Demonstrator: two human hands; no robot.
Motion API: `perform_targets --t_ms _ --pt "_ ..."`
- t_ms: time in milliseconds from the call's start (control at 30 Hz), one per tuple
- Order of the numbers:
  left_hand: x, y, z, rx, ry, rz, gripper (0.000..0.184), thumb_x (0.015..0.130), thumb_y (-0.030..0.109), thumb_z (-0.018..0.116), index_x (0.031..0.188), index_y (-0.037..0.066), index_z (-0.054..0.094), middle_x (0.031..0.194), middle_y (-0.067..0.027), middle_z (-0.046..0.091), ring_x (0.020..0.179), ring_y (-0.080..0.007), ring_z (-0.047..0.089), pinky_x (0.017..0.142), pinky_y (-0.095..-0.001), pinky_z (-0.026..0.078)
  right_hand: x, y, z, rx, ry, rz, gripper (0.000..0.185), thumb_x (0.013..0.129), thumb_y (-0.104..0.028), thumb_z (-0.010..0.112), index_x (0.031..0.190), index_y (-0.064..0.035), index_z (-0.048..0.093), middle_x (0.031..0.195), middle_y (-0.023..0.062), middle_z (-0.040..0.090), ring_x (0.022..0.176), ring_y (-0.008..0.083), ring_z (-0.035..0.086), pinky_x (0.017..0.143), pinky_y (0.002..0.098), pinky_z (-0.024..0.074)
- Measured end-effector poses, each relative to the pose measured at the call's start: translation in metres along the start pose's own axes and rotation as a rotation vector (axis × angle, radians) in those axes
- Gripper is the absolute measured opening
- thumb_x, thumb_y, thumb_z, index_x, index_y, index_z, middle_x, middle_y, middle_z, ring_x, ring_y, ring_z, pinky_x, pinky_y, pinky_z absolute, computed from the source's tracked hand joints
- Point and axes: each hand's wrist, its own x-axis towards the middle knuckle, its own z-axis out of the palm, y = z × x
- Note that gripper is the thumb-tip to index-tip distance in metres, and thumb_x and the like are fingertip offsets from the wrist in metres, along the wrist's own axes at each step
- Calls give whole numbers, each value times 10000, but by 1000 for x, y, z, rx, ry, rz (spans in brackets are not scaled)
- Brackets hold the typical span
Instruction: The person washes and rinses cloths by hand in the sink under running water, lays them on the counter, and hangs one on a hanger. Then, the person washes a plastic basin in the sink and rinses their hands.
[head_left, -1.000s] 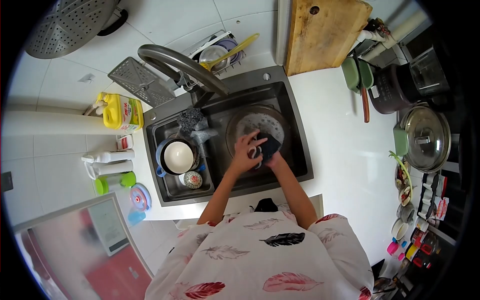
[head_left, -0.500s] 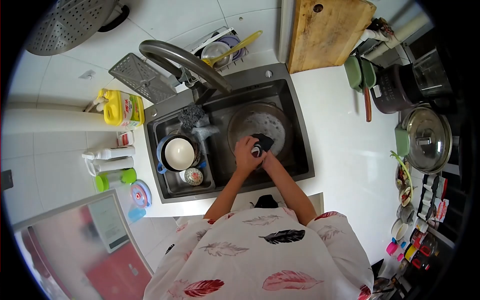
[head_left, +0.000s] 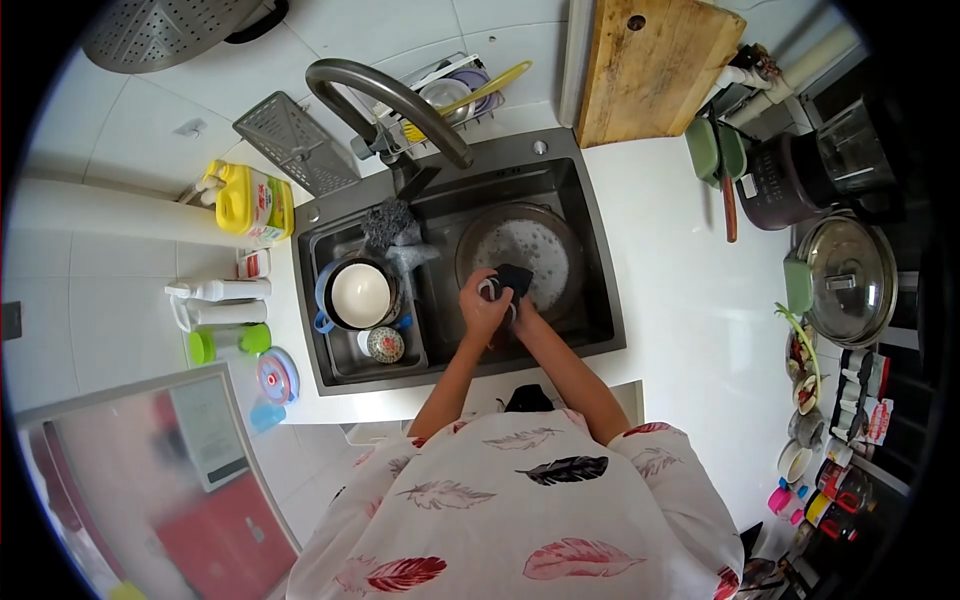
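Observation:
Both hands meet over the right basin of the sink (head_left: 600, 270). My left hand (head_left: 482, 306) is closed on a dark cloth (head_left: 515, 278), pressed against a small white-rimmed item (head_left: 487, 289) whose kind I cannot make out. Lower and to the right, my right hand (head_left: 524, 318) is closed under the cloth; its fingers are mostly hidden. Just beyond them is a large round pan (head_left: 468, 240) holding foamy water (head_left: 530, 250).
The left basin holds a white bowl (head_left: 361, 296) in a blue-handled pot (head_left: 322, 318), a patterned bowl (head_left: 383, 345) and a grey scrubber (head_left: 388, 222). A faucet (head_left: 400, 100) arches over the sink. A yellow jug (head_left: 250, 205) stands left, a cutting board (head_left: 655, 70) behind.
My hands have shifted slightly left with the cloth, and the left hand has turned, so the white rim shows further left. The view has tilted a little.

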Motion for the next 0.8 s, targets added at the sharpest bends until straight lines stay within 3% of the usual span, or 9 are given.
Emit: perform_targets --t_ms 233,333,400,433,467,533,600,733,800 --pt "-3 -14 -16 -363 6 -371 176 637 62 557 808 43 520 688 5 445 619 -95 413 564 -222 368 10 1 -3 -94 149 -48 437 833 -438 371 1029 -70 503 909 52 547 823 152 525 701 262 434" --pt "-4 -12 -23 -511 149 -494 217 640 68 560 851 62 511 734 -7 437 652 -101 422 585 -226 373 -12 -38 21 -487 96 -15 509 820 -499 347 1006 -55 514 899 68 550 823 169 525 720 277 425" --pt "-4 -3 -31 -661 214 -568 227 648 67 558 866 63 495 770 -18 431 686 -118 432 628 -229 374 -20 -55 22 -777 151 214 510 810 -488 371 999 -39 520 924 104 539 827 198 524 744 313 413" --pt "-4 -3 -36 -688 224 -591 228 653 66 555 872 61 493 773 -21 432 687 -124 433 631 -231 377 -20 -49 15 -784 221 19 593 746 -515 473 1054 -9 458 971 147 523 899 250 515 778 351 404" --pt "-4 -2 -41 -714 236 -614 229 657 64 552 878 58 490 776 -23 433 689 -129 435 635 -232 379 -16 -46 4 -789 221 20 593 746 -515 473 1054 -9 458 971 147 523 899 250 515 778 351 404" --pt "-5 -4 -49 -722 271 -592 244 651 57 551 887 50 490 768 -28 441 679 -126 441 623 -233 383 -10 -44 -27 -1287 728 22 760 645 -519 597 1107 33 354 1031 188 495 1005 305 470 811 356 399" --pt "-7 -7 -57 -730 316 -571 258 646 49 550 897 41 489 761 -32 449 669 -123 446 611 -234 388 -5 -36 -54 -1500 979 35 856 582 -464 678 1127 58 275 1082 233 457 1058 352 426 852 377 384" --pt "-9 -7 -75 -735 384 -574 275 663 67 542 929 53 474 820 -45 460 743 -153 456 685 -261 392 33 -20 -136 -1314 938 26 773 594 -297 709 1120 70 278 1100 246 436 1024 331 461 844 377 394" --pt "-10 -2 -84 -732 432 -562 284 655 55 542 928 41 469 806 -40 455 733 -127 435 667 -232 380 43 -16 -158 -766 819 -21 735 607 -207 697 1135 61 262 1102 228 440 1010 283 481 831 360 406"
